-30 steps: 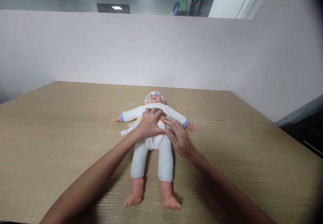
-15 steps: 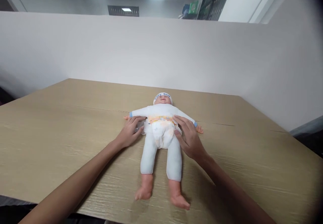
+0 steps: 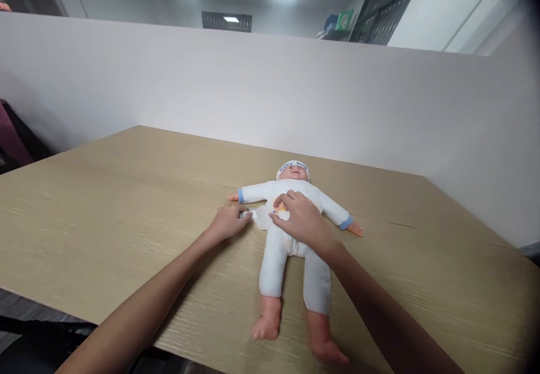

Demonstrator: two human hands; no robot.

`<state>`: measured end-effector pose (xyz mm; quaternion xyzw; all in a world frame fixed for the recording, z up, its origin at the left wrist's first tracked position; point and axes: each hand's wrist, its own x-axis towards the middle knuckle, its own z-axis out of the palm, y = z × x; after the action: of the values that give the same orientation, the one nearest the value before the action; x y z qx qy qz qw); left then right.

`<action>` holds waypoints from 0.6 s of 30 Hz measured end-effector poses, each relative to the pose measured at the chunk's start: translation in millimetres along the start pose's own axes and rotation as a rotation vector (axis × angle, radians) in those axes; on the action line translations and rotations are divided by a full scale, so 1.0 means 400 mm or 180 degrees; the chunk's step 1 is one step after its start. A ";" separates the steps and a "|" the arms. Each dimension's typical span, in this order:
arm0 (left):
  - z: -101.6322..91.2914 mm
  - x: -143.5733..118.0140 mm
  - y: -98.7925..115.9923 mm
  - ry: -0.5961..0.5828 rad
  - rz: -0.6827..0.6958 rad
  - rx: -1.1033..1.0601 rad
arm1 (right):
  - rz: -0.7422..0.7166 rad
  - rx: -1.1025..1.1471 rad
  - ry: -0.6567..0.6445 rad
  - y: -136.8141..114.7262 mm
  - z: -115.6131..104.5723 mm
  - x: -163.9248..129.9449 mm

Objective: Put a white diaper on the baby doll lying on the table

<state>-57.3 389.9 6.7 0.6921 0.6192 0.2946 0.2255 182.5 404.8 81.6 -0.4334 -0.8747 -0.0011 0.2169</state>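
A baby doll [image 3: 291, 250] in a white suit with blue cuffs and a white headband lies on its back on the wooden table [image 3: 105, 216], head away from me. It wears a white diaper [image 3: 264, 219] with a yellow-orange band. My left hand [image 3: 230, 222] pinches the diaper's side tab beside the doll's waist, on the left. My right hand [image 3: 297, 219] lies flat on the doll's belly, covering the diaper's front. The doll's bare feet point toward me.
A white partition wall [image 3: 211, 81] runs behind the table and along its right side. The table's near edge crosses the lower left, with dark floor below. A dark red object [image 3: 10, 138] sits at the far left.
My right hand moved from the doll's right hip onto its belly. My left hand stayed at the left side tab and now pinches it. The view swung left.
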 end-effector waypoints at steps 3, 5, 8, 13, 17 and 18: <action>-0.024 0.018 0.017 -0.0073 0.0076 -0.0484 | 0.0033 0.0134 -0.0026 0.012 0.006 0.002; -0.031 0.031 0.041 -0.0066 0.0184 -0.0761 | 0.0088 0.0254 -0.0053 0.013 0.003 0.001; -0.021 0.053 0.095 -0.0115 0.0307 -0.1099 | 0.0303 0.0473 -0.0164 0.009 -0.007 -0.002; 0.026 0.088 0.186 -0.0538 0.0708 -0.1871 | 0.0528 0.0761 -0.0229 0.014 -0.007 0.000; 0.062 0.100 0.193 -0.0342 0.0956 -0.2235 | 0.0725 0.0899 0.0022 0.028 0.011 0.005; 0.072 0.102 0.183 -0.0216 0.0882 -0.2306 | 0.0755 0.0914 0.0067 0.031 0.015 0.006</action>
<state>17.9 422.1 40.8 0.6540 0.3679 0.4988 0.4338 188.2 415.5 74.8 -0.4980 -0.8063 0.1448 0.2843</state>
